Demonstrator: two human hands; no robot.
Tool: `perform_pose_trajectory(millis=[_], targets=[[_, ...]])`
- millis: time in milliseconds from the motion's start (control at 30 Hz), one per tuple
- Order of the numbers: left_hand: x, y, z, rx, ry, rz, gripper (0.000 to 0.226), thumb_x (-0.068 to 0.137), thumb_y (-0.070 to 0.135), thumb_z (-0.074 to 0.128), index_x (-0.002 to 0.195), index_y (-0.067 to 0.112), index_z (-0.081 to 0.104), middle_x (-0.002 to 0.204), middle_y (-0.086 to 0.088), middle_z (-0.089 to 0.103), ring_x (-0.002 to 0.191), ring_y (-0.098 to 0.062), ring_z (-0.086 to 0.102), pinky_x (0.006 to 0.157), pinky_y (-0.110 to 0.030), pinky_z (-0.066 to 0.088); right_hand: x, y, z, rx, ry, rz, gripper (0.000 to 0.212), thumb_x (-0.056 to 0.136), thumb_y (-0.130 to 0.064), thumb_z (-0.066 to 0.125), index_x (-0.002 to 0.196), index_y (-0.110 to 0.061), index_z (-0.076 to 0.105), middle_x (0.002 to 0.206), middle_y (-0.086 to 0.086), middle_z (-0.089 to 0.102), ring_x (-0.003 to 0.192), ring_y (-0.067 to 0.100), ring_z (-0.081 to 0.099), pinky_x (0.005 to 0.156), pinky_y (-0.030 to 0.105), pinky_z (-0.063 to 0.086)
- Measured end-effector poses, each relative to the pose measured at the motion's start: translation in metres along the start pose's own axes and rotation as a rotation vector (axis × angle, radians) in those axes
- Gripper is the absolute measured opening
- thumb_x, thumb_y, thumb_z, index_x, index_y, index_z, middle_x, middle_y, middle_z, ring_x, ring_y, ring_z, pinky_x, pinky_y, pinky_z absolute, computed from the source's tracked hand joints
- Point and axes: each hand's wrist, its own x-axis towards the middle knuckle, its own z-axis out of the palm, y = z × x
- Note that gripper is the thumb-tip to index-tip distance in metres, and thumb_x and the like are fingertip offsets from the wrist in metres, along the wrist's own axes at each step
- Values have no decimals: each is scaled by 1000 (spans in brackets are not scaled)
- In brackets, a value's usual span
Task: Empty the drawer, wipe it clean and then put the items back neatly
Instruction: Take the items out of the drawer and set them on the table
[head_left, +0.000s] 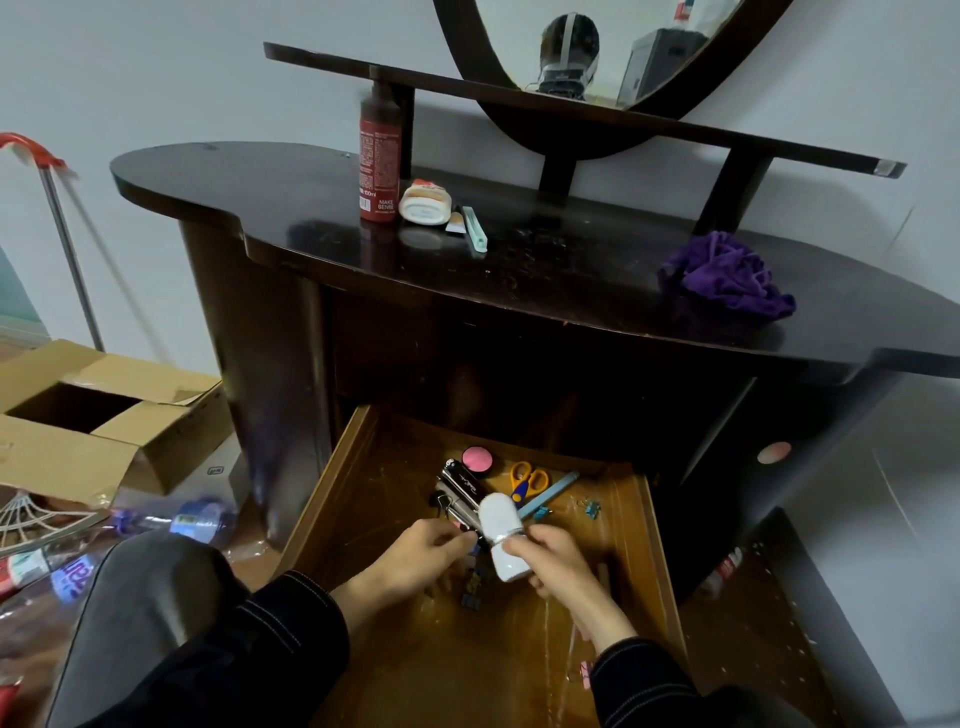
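right hand (558, 564) grip: white bottle (501, 530) | left hand (421, 558) grip: unclear | scissors (527, 480), pink compact (477, 459) beyond, in drawer (363, 519)

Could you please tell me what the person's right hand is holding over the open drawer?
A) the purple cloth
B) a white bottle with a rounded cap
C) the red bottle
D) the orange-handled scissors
B: the right hand grips the white bottle over the drawer, while the scissors lie in the drawer and the purple cloth and red bottle sit on the tabletop.
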Motion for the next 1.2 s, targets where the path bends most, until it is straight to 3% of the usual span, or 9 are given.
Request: perform_pose_trajectory(millis=[133,267,367,467,700,767,867,1100,1200], targets=[[3,3,-2,-313,60,-83,35,96,45,63,104,12,68,87,-5,73,74,-24,72,54,-32,55,-12,-10,12,18,-235,-53,28,85,-42,70,104,-22,73,85,-5,74,69,6,61,50,17,40],[10,-4,-9,-492,239,-130,25,101,24,58,97,1,65,82,-18,72,70,-30,69,67,-46,59,-12,-10,14,37,-248,-86,34,94,-47,65,102,-15,73,78,-7,67,65,8,58,50,18,40],[5,-13,-1,-199,180,-120,19,103,15,52,101,0,63,76,-12,70,63,-26,67,57,-41,56,-8,-4,18,8,-204,-51,22,96,-37,65,102,-18,73,78,-5,69,63,8,62,51,20,44],[-2,-10,2,253,131,-9,16,98,15,55,97,8,69,92,-5,70,81,-20,67,75,-38,53,-9,2,26,-236,-269,-23,11,97,-31,64,99,-21,68,82,-3,70,62,5,61,50,20,43],[-16,1,-27,342,97,1,14,92,12,59,90,10,73,78,-3,72,64,-15,64,61,-28,50,-34,-1,47,-418,-563,-190,25,87,-25,74,110,-20,66,85,-17,69,70,-5,64,57,12,47],[-16,-4,-29,354,114,-24,15,91,12,58,90,9,72,81,-7,74,68,-22,68,65,-34,54,-40,3,66,-708,-632,-259,36,83,-38,75,112,-20,64,105,-12,66,95,8,65,75,27,55],[-16,-5,-27,395,95,-22,17,93,16,56,96,8,71,89,-10,73,79,-27,70,74,-41,58,-40,5,82,-1137,-560,-335,43,79,-57,72,93,-22,52,93,-4,53,81,19,55,60,32,44],[-12,-6,-24,294,54,-53,14,97,13,58,97,6,70,86,-8,71,69,-19,65,64,-32,55,-39,6,84,-1109,-621,-303,32,77,-46,73,76,-31,44,82,-7,53,68,12,54,50,25,36],[-12,-3,-22,169,9,-95,17,98,14,57,102,3,69,85,-10,69,67,-20,64,55,-26,50,-31,0,57,-768,-493,-196,27,71,-37,77,85,-30,55,86,-8,60,73,8,58,55,20,43]])
